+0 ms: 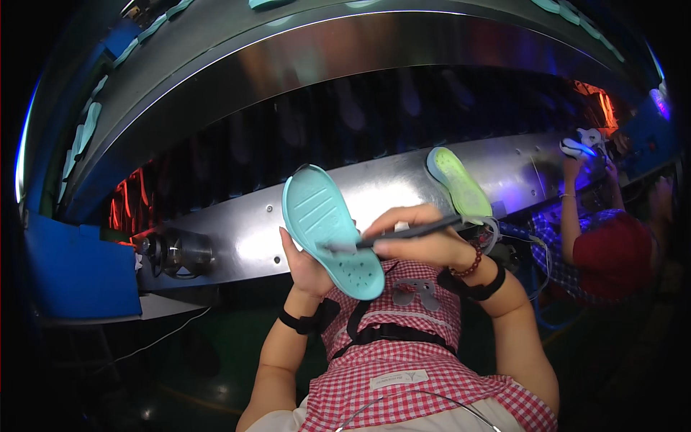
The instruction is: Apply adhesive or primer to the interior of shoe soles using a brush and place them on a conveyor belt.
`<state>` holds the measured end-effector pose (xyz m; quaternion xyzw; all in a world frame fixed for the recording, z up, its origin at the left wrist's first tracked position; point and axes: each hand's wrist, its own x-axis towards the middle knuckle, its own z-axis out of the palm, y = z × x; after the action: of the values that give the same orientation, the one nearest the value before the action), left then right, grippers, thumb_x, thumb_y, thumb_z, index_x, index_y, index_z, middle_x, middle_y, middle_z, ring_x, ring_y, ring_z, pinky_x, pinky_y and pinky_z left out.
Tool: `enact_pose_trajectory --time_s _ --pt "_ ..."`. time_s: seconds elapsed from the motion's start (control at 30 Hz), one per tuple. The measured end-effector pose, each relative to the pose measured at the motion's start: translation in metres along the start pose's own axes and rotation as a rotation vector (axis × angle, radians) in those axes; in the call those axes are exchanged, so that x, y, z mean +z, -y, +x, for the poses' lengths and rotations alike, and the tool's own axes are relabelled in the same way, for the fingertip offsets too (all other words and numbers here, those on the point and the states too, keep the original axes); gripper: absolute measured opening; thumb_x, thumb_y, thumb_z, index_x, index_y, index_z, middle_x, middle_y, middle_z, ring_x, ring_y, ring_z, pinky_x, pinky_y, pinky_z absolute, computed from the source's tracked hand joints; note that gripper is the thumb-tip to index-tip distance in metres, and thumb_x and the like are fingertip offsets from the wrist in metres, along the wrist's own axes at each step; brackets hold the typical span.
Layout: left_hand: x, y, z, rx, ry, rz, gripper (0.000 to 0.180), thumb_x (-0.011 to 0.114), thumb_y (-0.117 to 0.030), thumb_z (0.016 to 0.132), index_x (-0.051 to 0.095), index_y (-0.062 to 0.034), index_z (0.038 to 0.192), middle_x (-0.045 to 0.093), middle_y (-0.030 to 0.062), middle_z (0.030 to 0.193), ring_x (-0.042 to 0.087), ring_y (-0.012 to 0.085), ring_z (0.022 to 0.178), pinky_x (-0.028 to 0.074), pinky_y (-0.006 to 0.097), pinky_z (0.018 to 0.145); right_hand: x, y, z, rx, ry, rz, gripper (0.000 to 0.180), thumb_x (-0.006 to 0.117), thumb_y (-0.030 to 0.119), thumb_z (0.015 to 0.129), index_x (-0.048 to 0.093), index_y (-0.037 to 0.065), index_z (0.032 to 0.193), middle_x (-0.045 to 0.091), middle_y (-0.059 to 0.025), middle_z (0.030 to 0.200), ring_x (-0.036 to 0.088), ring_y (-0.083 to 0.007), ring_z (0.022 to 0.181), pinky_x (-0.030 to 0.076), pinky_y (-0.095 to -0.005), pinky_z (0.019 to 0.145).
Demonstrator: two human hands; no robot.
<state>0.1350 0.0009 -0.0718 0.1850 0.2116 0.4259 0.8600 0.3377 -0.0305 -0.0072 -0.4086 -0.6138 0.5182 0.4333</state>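
A turquoise shoe sole lies tilted in my left hand, whose fingers grip its left edge and are partly hidden beneath it. Ridges run across its broad end, and small holes dot its heel. My right hand is closed around the dark handle of a brush. The brush's pale, motion-blurred tip is over the middle of the sole and seems to touch it. A yellow-green shoe sole rests on the metal ledge, just beyond my right hand.
Ahead runs a shiny metal ledge, with a dark conveyor of soles behind it. A lidded glass container stands at the left, beside a blue box. Pale tubing hangs near my right wrist. A co-worker handles a shoe at right.
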Motion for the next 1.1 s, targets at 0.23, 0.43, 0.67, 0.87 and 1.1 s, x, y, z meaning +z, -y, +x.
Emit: enact_pose_trajectory --time_s 0.23,0.43,0.67,0.87,1.1 --pt "0.024 0.009 0.005 0.020 0.055 -0.192 0.074 0.015 -0.066 0.083 0.038 -0.0111 0.127 0.051 0.0097 0.115 0.053 0.0251 0.100 0.043 0.039 0.089 0.015 0.000 0.003 -0.156 0.033 0.032 0.020 0.067 0.010 0.073 0.064 0.003 0.091 0.064 -0.0085 0.085 0.059 -0.0117 0.078 0.047 -0.0241 0.070" --pt "0.026 0.012 0.004 0.094 -0.102 -0.137 0.074 0.016 -0.066 0.082 0.043 -0.0087 0.120 0.056 0.0122 0.104 0.057 0.0267 0.088 0.047 0.039 0.079 0.007 -0.002 0.002 -0.057 -0.059 0.116 0.020 0.066 0.006 0.074 0.064 0.001 0.092 0.064 -0.0104 0.084 0.061 -0.0141 0.078 0.049 -0.0250 0.071" --pt "0.024 0.003 0.017 0.469 -0.272 0.129 0.079 0.011 -0.069 0.080 0.046 -0.0065 0.114 0.058 0.0147 0.089 0.058 0.0278 0.074 0.050 0.041 0.067 0.003 -0.002 -0.003 -0.158 -0.115 -0.063 0.019 0.068 0.004 0.070 0.065 0.001 0.089 0.064 -0.0115 0.088 0.061 -0.0164 0.082 0.048 -0.0267 0.074" --pt "0.043 -0.018 0.010 0.650 -0.168 0.162 0.083 0.005 -0.070 0.079 0.044 -0.0073 0.118 0.059 0.0148 0.082 0.059 0.0272 0.070 0.051 0.039 0.064 0.000 0.001 -0.019 -0.300 0.205 0.139 0.019 0.069 0.003 0.069 0.065 0.001 0.088 0.064 -0.0109 0.090 0.061 -0.0202 0.085 0.048 -0.0290 0.077" --pt "0.042 -0.025 0.006 0.621 -0.001 0.147 0.085 0.008 -0.071 0.078 0.044 -0.0050 0.119 0.055 0.0172 0.087 0.057 0.0279 0.072 0.049 0.040 0.067 0.004 0.000 -0.022 -0.311 0.162 -0.016 0.021 0.067 0.000 0.071 0.065 0.000 0.091 0.063 -0.0146 0.096 0.059 -0.0199 0.093 0.047 -0.0294 0.082"
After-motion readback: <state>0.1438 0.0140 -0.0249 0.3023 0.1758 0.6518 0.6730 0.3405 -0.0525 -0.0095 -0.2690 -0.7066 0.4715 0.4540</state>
